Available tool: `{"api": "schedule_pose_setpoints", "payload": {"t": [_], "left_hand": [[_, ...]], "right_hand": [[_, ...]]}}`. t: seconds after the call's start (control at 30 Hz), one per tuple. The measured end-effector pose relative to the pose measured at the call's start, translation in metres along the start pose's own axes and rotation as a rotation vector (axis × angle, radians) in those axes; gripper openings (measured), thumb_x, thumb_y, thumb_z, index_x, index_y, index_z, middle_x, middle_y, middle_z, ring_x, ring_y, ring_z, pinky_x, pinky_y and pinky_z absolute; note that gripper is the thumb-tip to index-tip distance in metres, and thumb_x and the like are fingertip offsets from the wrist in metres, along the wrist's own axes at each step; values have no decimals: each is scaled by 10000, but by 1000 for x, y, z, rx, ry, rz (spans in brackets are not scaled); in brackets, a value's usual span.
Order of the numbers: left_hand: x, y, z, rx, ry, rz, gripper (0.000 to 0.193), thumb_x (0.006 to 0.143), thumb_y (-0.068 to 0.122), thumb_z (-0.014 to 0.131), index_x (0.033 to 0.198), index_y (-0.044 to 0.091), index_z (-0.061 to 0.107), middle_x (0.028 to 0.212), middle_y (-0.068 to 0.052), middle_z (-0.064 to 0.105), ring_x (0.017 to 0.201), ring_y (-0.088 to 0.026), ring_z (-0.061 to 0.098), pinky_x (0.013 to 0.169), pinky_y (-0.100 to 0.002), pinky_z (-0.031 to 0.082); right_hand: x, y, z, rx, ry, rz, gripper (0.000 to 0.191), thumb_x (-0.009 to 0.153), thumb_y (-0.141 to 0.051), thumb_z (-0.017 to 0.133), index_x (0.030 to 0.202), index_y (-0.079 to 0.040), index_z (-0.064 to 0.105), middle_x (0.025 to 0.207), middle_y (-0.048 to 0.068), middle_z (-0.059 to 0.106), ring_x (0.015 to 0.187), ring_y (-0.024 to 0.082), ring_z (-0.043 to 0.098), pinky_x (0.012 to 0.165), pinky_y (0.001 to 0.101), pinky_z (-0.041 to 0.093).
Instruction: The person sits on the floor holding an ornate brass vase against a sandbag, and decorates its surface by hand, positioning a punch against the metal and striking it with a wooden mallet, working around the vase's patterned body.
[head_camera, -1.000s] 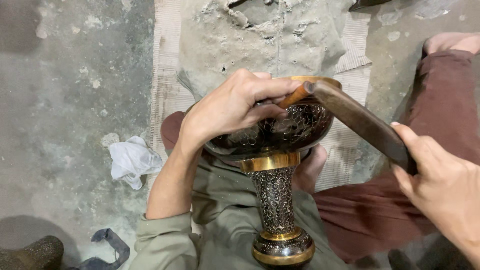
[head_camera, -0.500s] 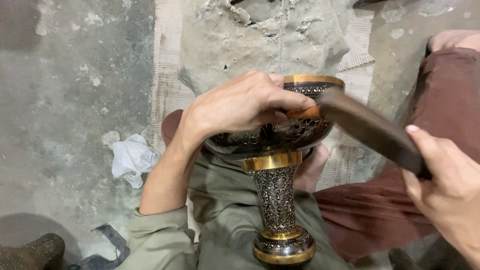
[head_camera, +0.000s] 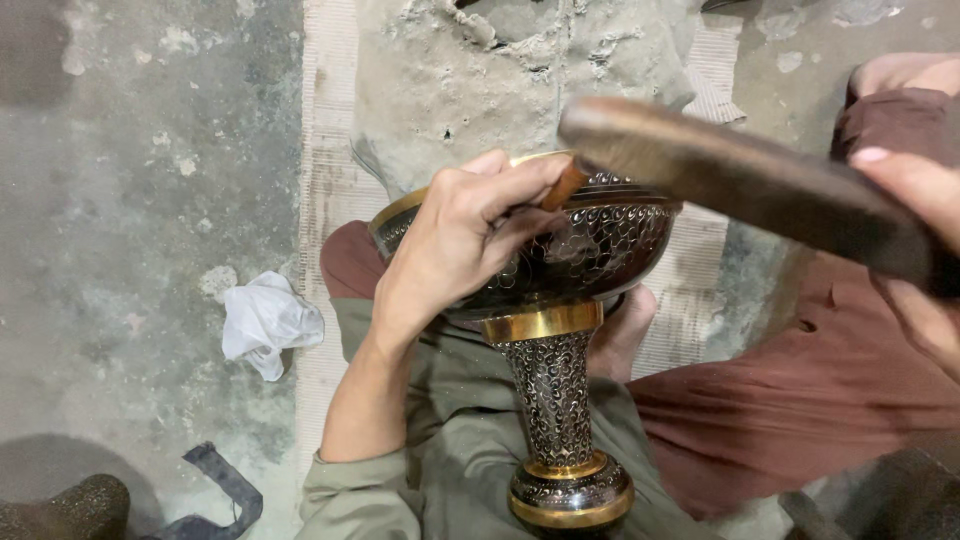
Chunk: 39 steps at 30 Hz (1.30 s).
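The left hand (head_camera: 450, 250) fingers pinch a small chisel (head_camera: 566, 186) against the engraved goblet (head_camera: 560, 300) rim, steadying it, while right hand (head_camera: 915, 250) fingers wrap a raised wooden mallet (head_camera: 740, 180) above it.

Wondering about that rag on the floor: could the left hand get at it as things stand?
Probably not right away. The left hand is pressed on the goblet, pinching a small tool at its rim. The white rag lies apart on bare floor, nothing between; the hand would have to let go.
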<state>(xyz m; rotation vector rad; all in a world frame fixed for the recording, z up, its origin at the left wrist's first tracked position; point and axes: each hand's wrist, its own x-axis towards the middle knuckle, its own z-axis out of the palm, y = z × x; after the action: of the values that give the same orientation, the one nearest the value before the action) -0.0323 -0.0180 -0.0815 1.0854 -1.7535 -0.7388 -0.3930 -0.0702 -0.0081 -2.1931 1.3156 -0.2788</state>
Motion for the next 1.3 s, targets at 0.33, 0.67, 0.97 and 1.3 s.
{"api": "schedule_pose_setpoints", "payload": {"t": [0.33,0.67,0.97,1.3], "left_hand": [[-21,2,14,-52,242,-250,484,875,0,849,1324,34,671,885,-51,695,698,-87,615,641,-237,526],[-15,16,10,-223,94,-158,482,941,-42,776,1369,87,597,1040,-70,762,923,-140,775,777,-254,645],[7,20,33,-117,-167,-174,452,931,28,811,1323,90,594,927,-67,705,782,-140,732,725,-258,584],[7,41,49,-26,-120,-165,405,927,29,837,1273,73,631,903,-76,675,748,-169,661,688,-240,558]], "right_hand": [[28,22,-6,-380,-116,-428,543,892,93,681,1400,-3,514,1176,201,692,936,254,745,868,299,599],[-55,-1,33,-309,50,157,489,834,2,757,1315,-41,680,992,142,714,828,254,720,759,351,565],[-74,4,76,-459,118,288,485,814,-195,806,1290,-155,720,910,103,734,761,301,701,669,396,539],[-74,29,19,346,28,311,274,922,-2,647,1193,-23,613,790,87,599,659,182,566,587,286,464]]}}
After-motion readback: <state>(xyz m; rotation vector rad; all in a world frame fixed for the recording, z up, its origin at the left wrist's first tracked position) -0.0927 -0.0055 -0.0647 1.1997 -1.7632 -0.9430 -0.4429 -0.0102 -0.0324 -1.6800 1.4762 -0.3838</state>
